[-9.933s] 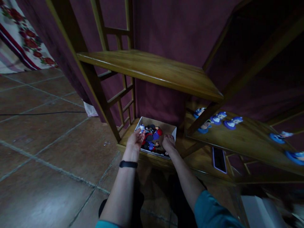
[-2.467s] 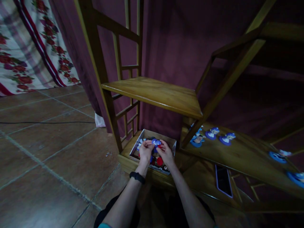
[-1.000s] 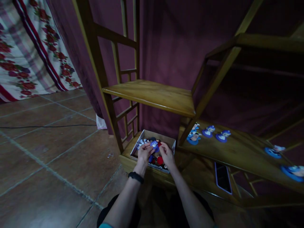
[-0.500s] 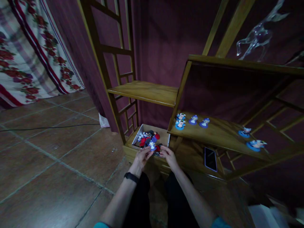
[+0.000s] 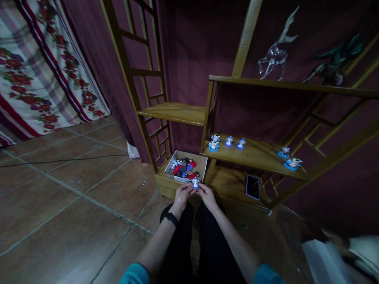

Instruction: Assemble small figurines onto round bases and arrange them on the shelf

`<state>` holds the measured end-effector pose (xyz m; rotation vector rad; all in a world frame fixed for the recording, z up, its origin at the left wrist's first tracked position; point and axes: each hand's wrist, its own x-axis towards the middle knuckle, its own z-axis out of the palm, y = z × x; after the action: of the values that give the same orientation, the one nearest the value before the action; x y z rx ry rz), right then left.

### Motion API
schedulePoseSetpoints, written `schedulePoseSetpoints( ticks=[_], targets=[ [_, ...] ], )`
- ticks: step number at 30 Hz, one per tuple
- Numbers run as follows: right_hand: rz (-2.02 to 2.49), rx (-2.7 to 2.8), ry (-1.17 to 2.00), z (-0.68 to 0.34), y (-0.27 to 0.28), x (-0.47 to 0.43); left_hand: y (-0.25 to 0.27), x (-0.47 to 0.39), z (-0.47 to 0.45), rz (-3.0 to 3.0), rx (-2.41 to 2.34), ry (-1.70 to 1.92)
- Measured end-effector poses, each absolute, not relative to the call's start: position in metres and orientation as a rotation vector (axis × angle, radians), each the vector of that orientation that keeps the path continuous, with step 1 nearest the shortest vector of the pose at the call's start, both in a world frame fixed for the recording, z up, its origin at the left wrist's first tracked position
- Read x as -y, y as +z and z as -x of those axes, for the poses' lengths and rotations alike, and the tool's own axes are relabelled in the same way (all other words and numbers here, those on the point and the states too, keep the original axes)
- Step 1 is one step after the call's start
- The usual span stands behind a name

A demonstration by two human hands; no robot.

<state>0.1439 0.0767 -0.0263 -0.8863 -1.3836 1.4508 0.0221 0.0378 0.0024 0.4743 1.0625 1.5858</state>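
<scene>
A small white and purple figurine [image 5: 195, 183] stands upright between my hands, just in front of the box. My left hand [image 5: 184, 193] grips its base from the left, fingers closed. From the right, my right hand [image 5: 206, 195] pinches the same base. Behind them, a shallow cardboard box [image 5: 201, 161] holds a heap of red, black, purple and white figurines [image 5: 183, 169]. Two similar purple figurines, one of them this purple figurine [image 5: 229, 141], stand on the shelf to the right.
The wooden shelf [image 5: 260, 157] also carries blue-based figurines [image 5: 213, 146] at its left and more figurines [image 5: 292, 163] at its right. A phone [image 5: 252, 187] lies on the lower board. A clear deer ornament [image 5: 274, 57] stands above. White items [image 5: 319, 260] lie at lower right.
The figurine has come back from over the box towards me. My right hand, apart from it before, now holds it too. The view has shifted right.
</scene>
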Motion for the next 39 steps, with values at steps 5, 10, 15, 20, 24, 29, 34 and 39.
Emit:
schedulePoseSetpoints(
  ticks=[5,10,15,20,24,29,34,39],
  targets=[
    [0.957,1.672,1.098,-0.152,-0.025,-0.077,-0.002,-0.035,-0.024,-0.62,-1.086,1.559],
    [0.999,1.801,0.913,-0.151,-0.027,-0.078,-0.01,-0.034,-0.026,-0.696,-1.196,1.601],
    [0.976,1.819,0.966,-0.147,-0.033,-0.077,-0.015,-0.035,-0.026,-0.673,-1.227,1.638],
    [0.956,1.852,1.042,-0.149,-0.036,-0.075,-0.016,-0.034,-0.027,-0.666,-1.219,1.661],
    [0.969,1.815,1.041,-0.152,-0.037,-0.07,-0.016,-0.033,-0.031,-0.67,-1.201,1.648],
    [0.978,1.715,1.117,-0.149,-0.04,-0.065,-0.012,-0.03,-0.027,-0.665,-1.193,1.611],
    [0.965,1.619,1.237,-0.147,-0.041,-0.064,-0.01,-0.027,-0.02,-0.697,-1.209,1.554],
    [0.94,1.549,1.369,-0.148,-0.04,-0.064,-0.011,-0.026,-0.015,-0.719,-1.225,1.538]
  ],
)
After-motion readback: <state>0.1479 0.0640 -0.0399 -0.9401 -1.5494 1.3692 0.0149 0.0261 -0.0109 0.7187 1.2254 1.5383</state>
